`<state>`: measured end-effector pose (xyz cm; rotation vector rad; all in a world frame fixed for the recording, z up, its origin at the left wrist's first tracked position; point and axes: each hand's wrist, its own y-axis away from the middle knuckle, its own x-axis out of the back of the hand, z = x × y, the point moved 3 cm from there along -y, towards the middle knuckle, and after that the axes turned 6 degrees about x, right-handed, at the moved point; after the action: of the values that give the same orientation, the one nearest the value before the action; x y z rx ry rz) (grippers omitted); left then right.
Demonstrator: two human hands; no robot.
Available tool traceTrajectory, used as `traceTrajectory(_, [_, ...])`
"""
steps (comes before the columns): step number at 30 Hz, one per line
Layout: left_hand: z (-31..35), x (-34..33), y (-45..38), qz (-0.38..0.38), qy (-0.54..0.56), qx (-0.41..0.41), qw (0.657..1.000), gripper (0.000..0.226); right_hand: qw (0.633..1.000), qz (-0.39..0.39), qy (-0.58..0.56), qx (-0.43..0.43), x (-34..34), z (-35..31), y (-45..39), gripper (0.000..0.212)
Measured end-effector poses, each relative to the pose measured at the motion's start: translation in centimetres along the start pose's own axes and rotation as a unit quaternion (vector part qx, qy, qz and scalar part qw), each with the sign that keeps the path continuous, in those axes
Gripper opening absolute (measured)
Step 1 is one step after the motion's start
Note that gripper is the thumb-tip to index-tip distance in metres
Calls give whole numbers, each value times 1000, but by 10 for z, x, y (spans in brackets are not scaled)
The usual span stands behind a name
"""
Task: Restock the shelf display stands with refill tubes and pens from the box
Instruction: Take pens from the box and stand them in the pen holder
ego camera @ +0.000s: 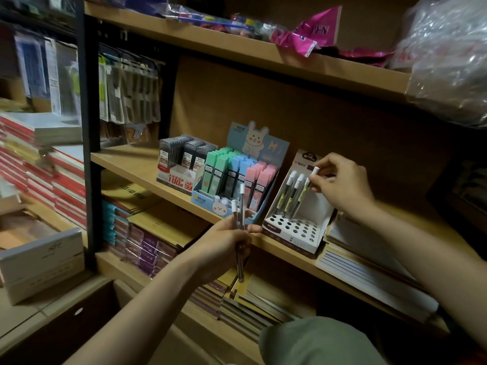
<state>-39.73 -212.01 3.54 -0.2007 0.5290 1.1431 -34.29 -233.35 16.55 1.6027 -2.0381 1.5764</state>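
Three tubes [292, 192] already stand in the far row of the white stand [295, 227], and we see the right hand [340, 184] pinching a fourth tube [311, 180] by its white cap, just to the right of them, with its lower end hidden behind the hand and its neighbours. The left hand [224, 243] is closed around a small bundle of spare tubes [240, 219], held upright near the shelf [137, 164] edge, in front of the pastel box [237, 177]. We judge the main risk to be the fourth tube missing its hole and knocking the leaning three over, since they tilt back loosely and stand close together. A slack left grip could also let the bundle slide out toward the notebooks [253, 306] below. The supply box we cannot pick out with certainty.
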Motion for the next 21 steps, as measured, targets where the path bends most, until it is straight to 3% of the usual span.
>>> traceTrajectory(11, [-5,-2,-3,-6,-14,-18,1000,26,998,-36,42,7,-11,4,12,13])
traceTrajectory(21, [-5,-5,-4,-35,-90,-46,994,31,972,-15,222,81,-9,-3,7,28])
